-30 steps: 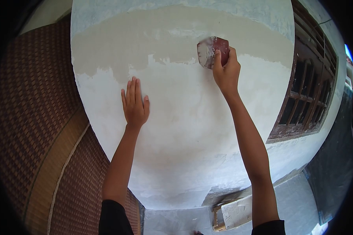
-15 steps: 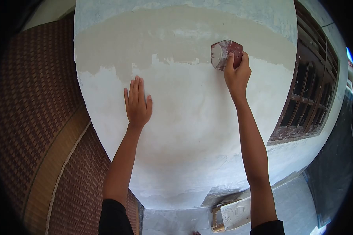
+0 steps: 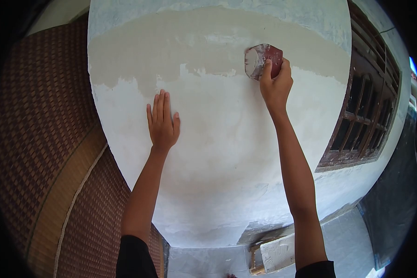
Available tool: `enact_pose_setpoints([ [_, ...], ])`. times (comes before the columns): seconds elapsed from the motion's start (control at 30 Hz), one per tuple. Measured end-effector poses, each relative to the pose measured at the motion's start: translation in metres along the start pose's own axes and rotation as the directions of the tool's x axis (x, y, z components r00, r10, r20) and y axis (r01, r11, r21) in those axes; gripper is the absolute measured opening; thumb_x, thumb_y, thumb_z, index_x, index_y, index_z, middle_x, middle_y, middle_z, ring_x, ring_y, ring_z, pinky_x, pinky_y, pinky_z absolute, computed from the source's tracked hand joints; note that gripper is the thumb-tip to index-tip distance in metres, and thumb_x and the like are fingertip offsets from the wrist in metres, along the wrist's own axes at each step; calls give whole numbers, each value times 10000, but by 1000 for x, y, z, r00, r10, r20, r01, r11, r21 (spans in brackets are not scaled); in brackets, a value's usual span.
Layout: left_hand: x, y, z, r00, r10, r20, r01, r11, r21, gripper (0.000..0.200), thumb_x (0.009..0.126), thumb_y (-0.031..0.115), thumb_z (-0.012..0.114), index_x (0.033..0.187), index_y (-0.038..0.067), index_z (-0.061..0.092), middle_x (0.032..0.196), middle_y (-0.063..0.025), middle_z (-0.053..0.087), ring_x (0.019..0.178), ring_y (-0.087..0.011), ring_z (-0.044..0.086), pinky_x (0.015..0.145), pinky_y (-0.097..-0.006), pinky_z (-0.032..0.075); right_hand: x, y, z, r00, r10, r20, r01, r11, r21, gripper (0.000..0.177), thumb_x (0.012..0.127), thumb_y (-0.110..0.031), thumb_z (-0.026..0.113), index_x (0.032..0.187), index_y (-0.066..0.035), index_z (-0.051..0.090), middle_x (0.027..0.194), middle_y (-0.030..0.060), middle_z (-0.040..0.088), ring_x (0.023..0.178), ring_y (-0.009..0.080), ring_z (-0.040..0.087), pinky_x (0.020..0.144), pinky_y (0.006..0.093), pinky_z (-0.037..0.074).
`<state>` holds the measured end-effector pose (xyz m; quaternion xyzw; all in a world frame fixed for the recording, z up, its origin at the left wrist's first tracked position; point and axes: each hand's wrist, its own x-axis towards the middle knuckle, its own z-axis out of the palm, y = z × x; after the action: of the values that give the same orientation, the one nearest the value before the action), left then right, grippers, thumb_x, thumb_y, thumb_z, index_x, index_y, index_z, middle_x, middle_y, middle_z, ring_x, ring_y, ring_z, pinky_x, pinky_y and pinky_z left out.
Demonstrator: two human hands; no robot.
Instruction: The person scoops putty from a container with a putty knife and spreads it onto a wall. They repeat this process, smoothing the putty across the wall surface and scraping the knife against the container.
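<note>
A wall fills the middle of the view, white below, with a broad greyish-beige band of putty across its upper part. My left hand lies flat on the white part with fingers stretched upward, just under the band's ragged lower edge. In my right hand is a dark red flat scraper, gripped with the thumb on its near face. Pale putty covers the scraper's left side, and it is against the wall at the band's lower edge.
A woven brown screen stands along the left. At the right is a brown wooden window with dark panes. Below, on the grey tiled floor, a putty-smeared board rests on a wooden frame near the wall.
My right hand and the scraper have moved slightly left and up along the wall. My left hand has stayed in place.
</note>
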<state>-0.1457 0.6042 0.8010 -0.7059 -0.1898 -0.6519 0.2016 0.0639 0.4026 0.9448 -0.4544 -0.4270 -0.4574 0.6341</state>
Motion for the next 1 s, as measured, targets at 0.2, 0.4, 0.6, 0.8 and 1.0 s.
enact_pose_setpoints([
  [0.2,-1,0,1,1000,12,17,-11,1000,-5,615,964,157,443,1548,15,309,1607,-133,323,1503,-304,268,1218,-527,138,-6,-6,-10,993,114,19,-116,969,220,284,985,-215,607,1127,29,572,984,174,613,817,277,627,742,377,509],
  [0.4,0,-1,0,1000,11,-1,-11,1000,-2,613,955,159,494,1535,28,350,1588,-119,371,1483,-280,319,1218,-509,172,-9,-1,-2,998,-28,53,30,999,-32,251,959,-173,605,1121,16,572,954,178,617,832,310,567,765,433,475],
  [0.6,0,1,1,1000,3,-17,-3,1000,9,611,956,163,491,1535,29,349,1590,-116,368,1487,-277,311,1216,-514,172,-8,-7,-18,987,163,-2,-162,978,132,234,971,-176,600,1087,25,573,955,178,634,830,299,631,748,393,510],
  [0.8,0,-3,0,999,25,22,-24,1000,-3,608,968,162,439,1542,2,318,1602,-142,330,1500,-308,272,1214,-531,147,-13,-10,8,992,-30,125,29,1000,11,231,973,-187,585,1105,2,566,960,187,637,840,311,579,828,435,434],
  [1.0,-1,-1,1,1000,10,21,-10,1000,-5,600,978,165,428,1545,6,312,1604,-139,328,1500,-306,273,1214,-531,145,-12,-4,-29,957,287,40,-290,947,138,252,972,-216,591,1079,12,589,977,157,667,836,271,638,824,426,468],
])
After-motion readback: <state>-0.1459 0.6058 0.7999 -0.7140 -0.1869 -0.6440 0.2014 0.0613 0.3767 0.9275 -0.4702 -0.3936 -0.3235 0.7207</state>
